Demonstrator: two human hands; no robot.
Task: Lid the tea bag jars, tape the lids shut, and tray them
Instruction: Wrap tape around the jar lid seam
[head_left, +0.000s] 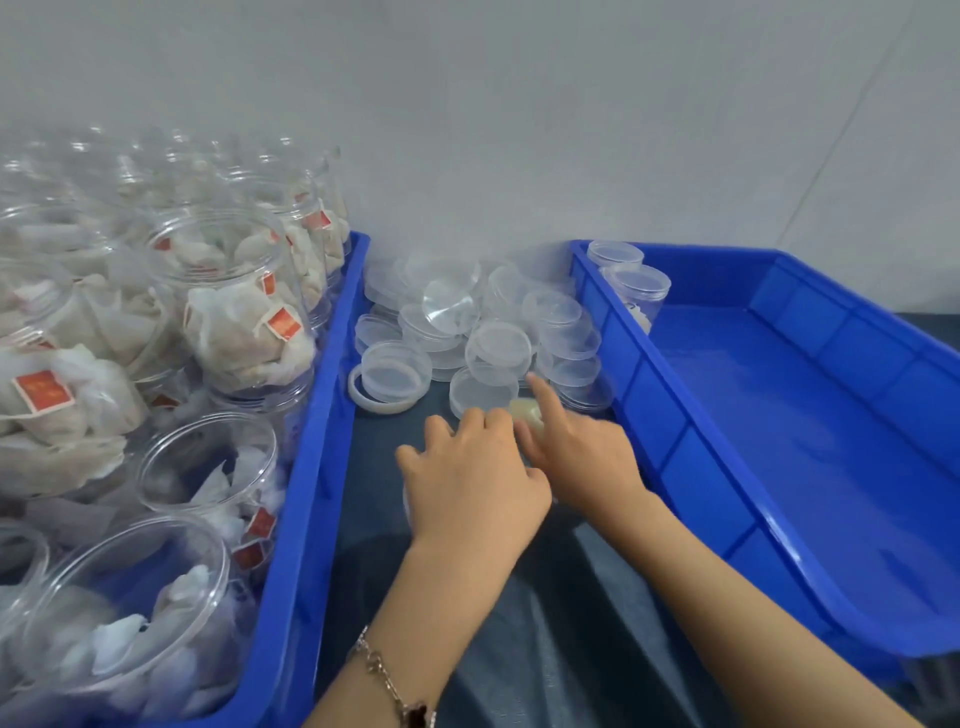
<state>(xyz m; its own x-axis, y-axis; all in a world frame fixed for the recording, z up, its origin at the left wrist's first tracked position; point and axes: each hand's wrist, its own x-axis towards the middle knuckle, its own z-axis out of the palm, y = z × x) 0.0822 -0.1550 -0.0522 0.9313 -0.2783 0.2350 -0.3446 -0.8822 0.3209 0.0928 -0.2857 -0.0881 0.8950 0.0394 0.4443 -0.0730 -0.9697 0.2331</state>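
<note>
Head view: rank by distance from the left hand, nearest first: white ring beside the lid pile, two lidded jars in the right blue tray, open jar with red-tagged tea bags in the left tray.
From the left hand:
1. White ring, ahead-left on the table.
2. Open jar with red-tagged tea bags, left tray.
3. Two lidded jars, right tray's far corner.

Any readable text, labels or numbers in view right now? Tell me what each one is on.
No text can be read.
Red tags on the tea bags in the open jars: print too blurred to read.
Lids, lidded jars, left tray and right tray: no markings visible.
</note>
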